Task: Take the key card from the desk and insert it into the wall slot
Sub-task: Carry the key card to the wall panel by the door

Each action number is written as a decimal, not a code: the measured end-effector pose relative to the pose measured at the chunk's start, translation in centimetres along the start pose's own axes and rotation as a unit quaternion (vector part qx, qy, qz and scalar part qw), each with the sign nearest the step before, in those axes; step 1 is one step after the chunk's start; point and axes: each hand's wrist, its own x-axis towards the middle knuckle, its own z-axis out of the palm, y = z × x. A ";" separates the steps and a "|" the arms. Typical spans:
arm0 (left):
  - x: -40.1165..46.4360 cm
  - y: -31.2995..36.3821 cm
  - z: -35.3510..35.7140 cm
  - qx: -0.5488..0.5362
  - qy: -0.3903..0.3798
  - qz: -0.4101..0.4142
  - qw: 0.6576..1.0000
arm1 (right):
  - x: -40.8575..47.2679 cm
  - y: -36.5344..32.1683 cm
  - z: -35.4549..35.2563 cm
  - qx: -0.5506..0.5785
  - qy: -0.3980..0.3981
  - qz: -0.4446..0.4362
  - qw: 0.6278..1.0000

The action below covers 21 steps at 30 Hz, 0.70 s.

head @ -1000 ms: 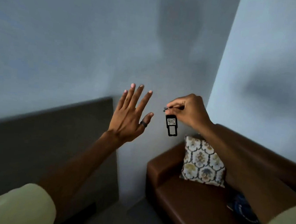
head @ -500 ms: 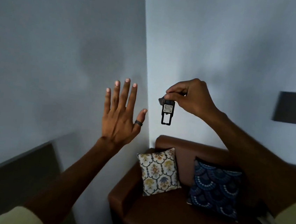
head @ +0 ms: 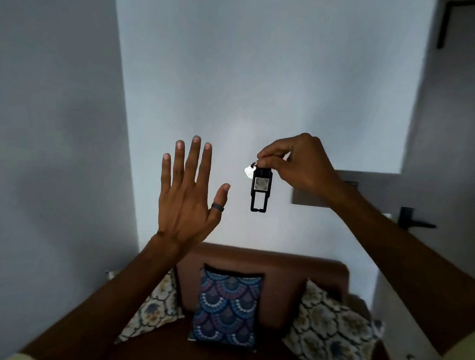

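Your right hand [head: 296, 164] pinches the key card [head: 260, 190] by its top edge, thumb & fingertips closed on it; it hangs upright in mid-air, well above the sofa. It's a small black tag w/ a pale square near the top, an open rectangular cut-out below, and a white bit beside the grip. Your left hand [head: 189, 195] is raised, fingers spread wide, holding nothing, dark ring [head: 217, 207] on the thumb. Behind: pale walls, brown sofa [head: 265, 263] w/ a blue-patterned cushion [head: 227, 307] between two floral ones, dark door handle [head: 411, 220] at right.
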 end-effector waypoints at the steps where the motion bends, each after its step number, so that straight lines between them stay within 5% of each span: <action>1: -0.1 1.9 0.6 -0.006 -0.004 0.000 1.000 | -0.8 1.0 -1.7 -0.011 -0.003 0.001 1.000; 12: 4.6 20.3 9.3 -0.055 0.008 0.080 0.995 | -5.9 14.7 -18.7 -0.065 0.010 0.029 0.997; 21: 9.2 35.5 19.4 -0.096 0.025 0.044 0.994 | -5.3 27.9 -29.4 -0.107 -0.011 0.041 0.993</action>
